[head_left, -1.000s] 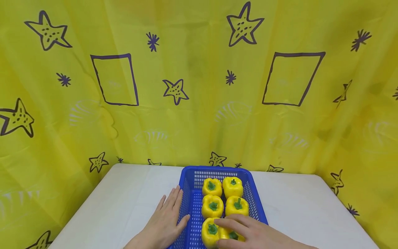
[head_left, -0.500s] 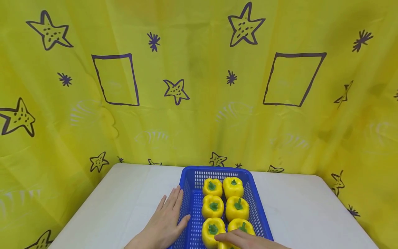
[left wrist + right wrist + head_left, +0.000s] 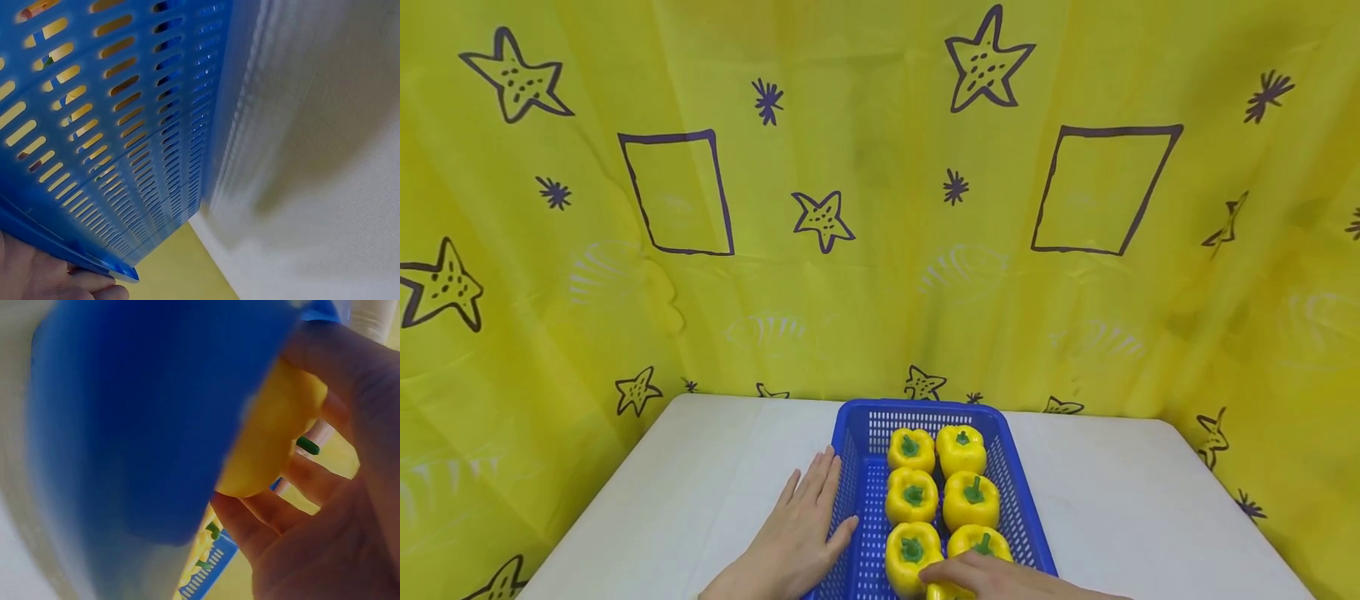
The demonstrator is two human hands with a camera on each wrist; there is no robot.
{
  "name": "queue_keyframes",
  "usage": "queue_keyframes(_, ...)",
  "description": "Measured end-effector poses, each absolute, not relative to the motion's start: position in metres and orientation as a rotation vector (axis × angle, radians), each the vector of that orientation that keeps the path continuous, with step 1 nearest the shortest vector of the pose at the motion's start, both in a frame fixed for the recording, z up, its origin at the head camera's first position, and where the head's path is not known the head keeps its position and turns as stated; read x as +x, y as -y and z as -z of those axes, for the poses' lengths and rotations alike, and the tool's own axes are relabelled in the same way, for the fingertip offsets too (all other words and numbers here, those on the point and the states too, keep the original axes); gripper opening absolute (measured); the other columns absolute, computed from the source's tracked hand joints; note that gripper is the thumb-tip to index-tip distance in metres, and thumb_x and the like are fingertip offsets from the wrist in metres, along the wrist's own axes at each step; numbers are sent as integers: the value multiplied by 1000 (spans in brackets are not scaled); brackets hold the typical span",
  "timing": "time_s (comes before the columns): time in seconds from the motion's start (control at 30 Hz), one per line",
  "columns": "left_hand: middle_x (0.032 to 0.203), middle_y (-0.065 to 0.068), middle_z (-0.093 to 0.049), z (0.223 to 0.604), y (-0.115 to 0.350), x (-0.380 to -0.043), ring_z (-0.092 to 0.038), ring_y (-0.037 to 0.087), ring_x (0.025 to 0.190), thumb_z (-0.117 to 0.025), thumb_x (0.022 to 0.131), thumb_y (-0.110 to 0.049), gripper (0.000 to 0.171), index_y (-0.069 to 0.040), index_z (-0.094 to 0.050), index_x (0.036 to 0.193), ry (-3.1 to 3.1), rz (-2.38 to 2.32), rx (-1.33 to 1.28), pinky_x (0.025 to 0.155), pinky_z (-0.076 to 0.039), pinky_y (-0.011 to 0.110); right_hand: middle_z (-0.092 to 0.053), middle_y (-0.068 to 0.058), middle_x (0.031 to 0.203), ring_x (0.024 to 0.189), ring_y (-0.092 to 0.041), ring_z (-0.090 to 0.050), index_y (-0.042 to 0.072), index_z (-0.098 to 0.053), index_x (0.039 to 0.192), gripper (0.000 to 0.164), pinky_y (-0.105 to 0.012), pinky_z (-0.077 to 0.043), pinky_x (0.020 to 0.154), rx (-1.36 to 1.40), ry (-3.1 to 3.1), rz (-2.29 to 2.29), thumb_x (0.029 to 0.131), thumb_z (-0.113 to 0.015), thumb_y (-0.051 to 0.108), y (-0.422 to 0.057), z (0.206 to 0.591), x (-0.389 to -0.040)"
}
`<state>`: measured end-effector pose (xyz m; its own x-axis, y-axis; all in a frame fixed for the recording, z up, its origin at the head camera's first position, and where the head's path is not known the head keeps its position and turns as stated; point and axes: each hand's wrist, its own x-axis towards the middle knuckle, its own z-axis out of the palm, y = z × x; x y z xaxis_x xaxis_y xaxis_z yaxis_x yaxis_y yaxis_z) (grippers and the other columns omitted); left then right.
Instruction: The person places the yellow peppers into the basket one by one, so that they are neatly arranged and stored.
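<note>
My right hand (image 3: pixel 992 577) is at the front of the blue basket (image 3: pixel 1033 525), with its fingers round a yellow bell pepper (image 3: pixel 946 592). In the right wrist view that bell pepper (image 3: pixel 275 434) sits between thumb and fingers, its green stem (image 3: pixel 307 445) pointing toward the palm. My left hand (image 3: pixel 801 533) lies along the basket's left side with straight fingers, the thumb reaching inward over the rim. The left wrist view catches only part of the left hand (image 3: pixel 44 275) at the rim. Several yellow bell peppers (image 3: pixel 912 496) stand stem up in two columns inside.
The basket's slotted wall (image 3: pixel 131 131) stands on a white table (image 3: pixel 722 467). Bare basket floor (image 3: pixel 872 500) shows left of the peppers. A yellow curtain (image 3: pixel 880 317) printed with stars hangs behind and at both sides.
The right hand has drawn back toward the front of the basket, uncovering the right-column bell pepper of the third row. The left hand keeps its place.
</note>
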<state>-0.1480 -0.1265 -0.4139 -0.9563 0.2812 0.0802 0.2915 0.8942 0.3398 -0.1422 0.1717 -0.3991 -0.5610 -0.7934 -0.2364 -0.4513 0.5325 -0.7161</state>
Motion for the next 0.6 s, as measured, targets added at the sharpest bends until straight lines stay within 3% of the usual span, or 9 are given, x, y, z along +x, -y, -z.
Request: queue_keyframes(0.6,166,16,-16,415,127,-148,-16,34,154,-40,100,-56,81,-1,-22,157,3063,564,-439,121,-16,62,-56,14,132,112,7,-52,30,-50,140,44,-20,-50,93,-1024,-2033,934,98,-61,35,-170,399,-144)
